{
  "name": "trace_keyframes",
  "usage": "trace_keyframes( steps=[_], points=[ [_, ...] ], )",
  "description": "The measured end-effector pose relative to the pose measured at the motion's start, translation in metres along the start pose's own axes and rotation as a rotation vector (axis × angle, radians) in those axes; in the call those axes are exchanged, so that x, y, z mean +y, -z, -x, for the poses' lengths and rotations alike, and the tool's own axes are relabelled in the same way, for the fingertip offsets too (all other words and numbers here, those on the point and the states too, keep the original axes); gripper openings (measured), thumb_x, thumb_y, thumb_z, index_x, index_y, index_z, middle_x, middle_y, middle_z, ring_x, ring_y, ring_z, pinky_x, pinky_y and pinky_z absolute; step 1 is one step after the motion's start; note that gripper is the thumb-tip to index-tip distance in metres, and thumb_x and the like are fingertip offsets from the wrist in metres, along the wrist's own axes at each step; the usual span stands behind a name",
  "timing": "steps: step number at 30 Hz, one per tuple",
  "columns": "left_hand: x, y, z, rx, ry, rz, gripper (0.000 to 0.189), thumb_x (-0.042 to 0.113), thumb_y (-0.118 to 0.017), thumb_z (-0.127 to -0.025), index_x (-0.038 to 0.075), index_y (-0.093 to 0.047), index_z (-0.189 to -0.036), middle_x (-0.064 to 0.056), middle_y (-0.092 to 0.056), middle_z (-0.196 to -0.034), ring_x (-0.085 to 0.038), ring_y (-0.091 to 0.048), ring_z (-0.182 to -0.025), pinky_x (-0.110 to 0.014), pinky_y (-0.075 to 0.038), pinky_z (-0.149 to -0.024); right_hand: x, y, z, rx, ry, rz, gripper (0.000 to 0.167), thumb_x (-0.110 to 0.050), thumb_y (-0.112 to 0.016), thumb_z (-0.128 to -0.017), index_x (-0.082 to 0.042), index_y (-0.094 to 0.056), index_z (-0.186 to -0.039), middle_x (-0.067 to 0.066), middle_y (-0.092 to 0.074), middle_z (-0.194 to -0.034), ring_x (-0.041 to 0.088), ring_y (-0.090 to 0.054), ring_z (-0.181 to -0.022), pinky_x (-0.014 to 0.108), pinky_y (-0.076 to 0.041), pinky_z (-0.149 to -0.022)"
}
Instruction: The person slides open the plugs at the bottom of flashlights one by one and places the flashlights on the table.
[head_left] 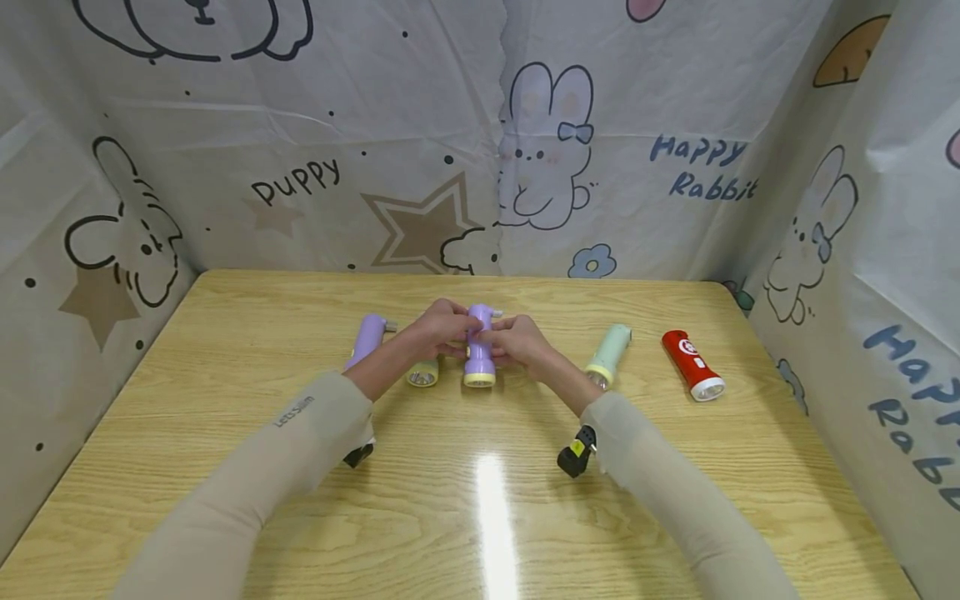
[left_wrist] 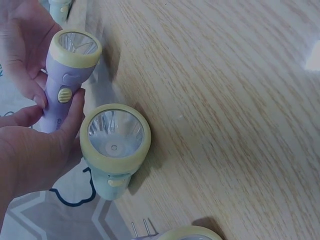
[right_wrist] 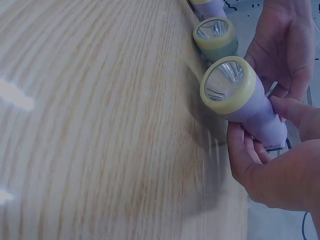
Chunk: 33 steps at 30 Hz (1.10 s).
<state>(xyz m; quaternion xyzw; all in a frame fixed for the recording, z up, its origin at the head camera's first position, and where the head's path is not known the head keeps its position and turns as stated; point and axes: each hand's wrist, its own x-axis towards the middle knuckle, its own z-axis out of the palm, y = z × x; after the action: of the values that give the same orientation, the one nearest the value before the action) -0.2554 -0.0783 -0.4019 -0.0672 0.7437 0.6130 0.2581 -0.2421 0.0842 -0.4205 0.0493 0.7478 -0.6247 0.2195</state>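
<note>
A person's left hand (head_left: 441, 329) and right hand (head_left: 521, 340) each close thumb and fingers on a purple flashlight (head_left: 480, 355) near the middle of the desk's (head_left: 420, 492) far edge, lens toward the near edge. Beside the left hand are 1 green flashlight (head_left: 423, 372) and, farther left, 1 lilac flashlight (head_left: 367, 337). Toward the right edge lie 1 mint flashlight (head_left: 611, 348) and 1 red flashlight (head_left: 692, 365).

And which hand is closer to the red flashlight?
The right hand. It grips the held purple flashlight from the right, to the left of the red flashlight. The left hand is farther left, on the held purple flashlight's other side.
</note>
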Motion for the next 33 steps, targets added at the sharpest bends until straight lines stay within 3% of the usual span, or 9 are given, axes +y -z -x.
trace_keyframes(
  steps=[11, 21, 33],
  points=[
    [-0.0021, -0.0015, -0.0026, 0.031, 0.007, -0.025, 0.05, 0.007, -0.062, -0.096, -0.01, -0.041, -0.139, -0.024, -0.05, -0.131, -0.037, -0.055, -0.117, -0.042, -0.057, -0.087, 0.0028, -0.0014, -0.0025, -0.002, -0.015, -0.002, 0.041, -0.008, -0.07, -0.092, 0.011, -0.056, -0.126, 0.024, -0.064, -0.115, 0.021, -0.067, -0.086, 0.035, -0.059, -0.082],
    [-0.0007, -0.0015, -0.0017, 0.038, 0.003, -0.052, 0.049, 0.007, -0.06, -0.097, -0.012, -0.043, -0.139, -0.024, -0.051, -0.13, -0.036, -0.056, -0.115, -0.043, -0.057, -0.088, 0.0034, -0.0034, -0.0043, 0.0, -0.012, -0.01, 0.037, -0.009, -0.07, -0.093, 0.01, -0.058, -0.123, 0.021, -0.066, -0.107, 0.018, -0.067, -0.08, 0.034, -0.06, -0.079],
    [-0.0019, -0.0028, -0.0018, 0.084, 0.002, -0.055, 0.043, 0.007, -0.062, -0.096, -0.012, -0.048, -0.132, -0.025, -0.053, -0.125, -0.036, -0.058, -0.113, -0.043, -0.057, -0.088, 0.0032, -0.0033, -0.0061, -0.005, -0.016, 0.018, 0.036, -0.009, -0.069, -0.095, 0.01, -0.057, -0.123, 0.023, -0.065, -0.114, 0.023, -0.068, -0.091, 0.035, -0.058, -0.084]
  ],
)
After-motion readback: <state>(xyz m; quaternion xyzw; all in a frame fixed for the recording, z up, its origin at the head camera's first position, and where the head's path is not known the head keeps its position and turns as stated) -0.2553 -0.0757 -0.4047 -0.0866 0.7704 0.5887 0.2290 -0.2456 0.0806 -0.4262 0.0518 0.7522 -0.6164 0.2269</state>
